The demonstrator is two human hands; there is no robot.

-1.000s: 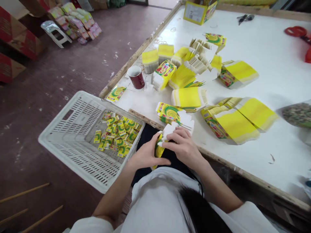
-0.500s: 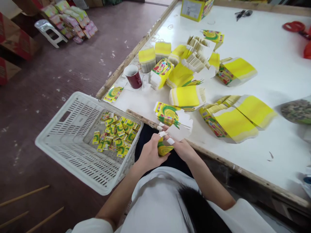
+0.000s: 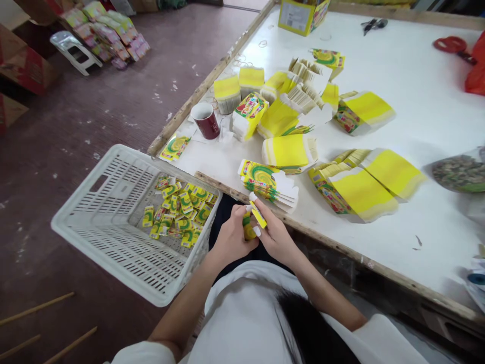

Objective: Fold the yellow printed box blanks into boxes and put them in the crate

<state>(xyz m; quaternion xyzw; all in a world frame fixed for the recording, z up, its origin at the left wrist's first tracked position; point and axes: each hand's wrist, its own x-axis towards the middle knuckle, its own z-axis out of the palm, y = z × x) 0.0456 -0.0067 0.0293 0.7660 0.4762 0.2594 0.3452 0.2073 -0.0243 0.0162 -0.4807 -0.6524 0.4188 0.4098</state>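
Between my two hands, above my lap at the table's edge, is a small yellow and green carton (image 3: 258, 214). My left hand (image 3: 234, 236) wraps its left side with bent fingers. On the other side my right hand (image 3: 278, 236) grips it, thumb and fingers closed along the edge. White wraps show on some fingertips. Just beyond the hands lies a stack of flat carton blanks (image 3: 265, 182) with white flaps pointing right. To the left a white plastic basket (image 3: 113, 253) holds many small yellow cartons (image 3: 185, 202).
Bundles of yellow carton blanks (image 3: 364, 194) lie across the white table (image 3: 428, 126). A maroon mug (image 3: 206, 121) stands near the left edge. Red-handled scissors (image 3: 450, 44) and a bag of dark bits (image 3: 460, 172) lie at right. A stool (image 3: 76, 53) is on the floor.
The carton's large white flap, raised half a second ago, is folded in, and a narrow yellow side now faces up. My right hand has shifted slightly left and closer to my left hand.
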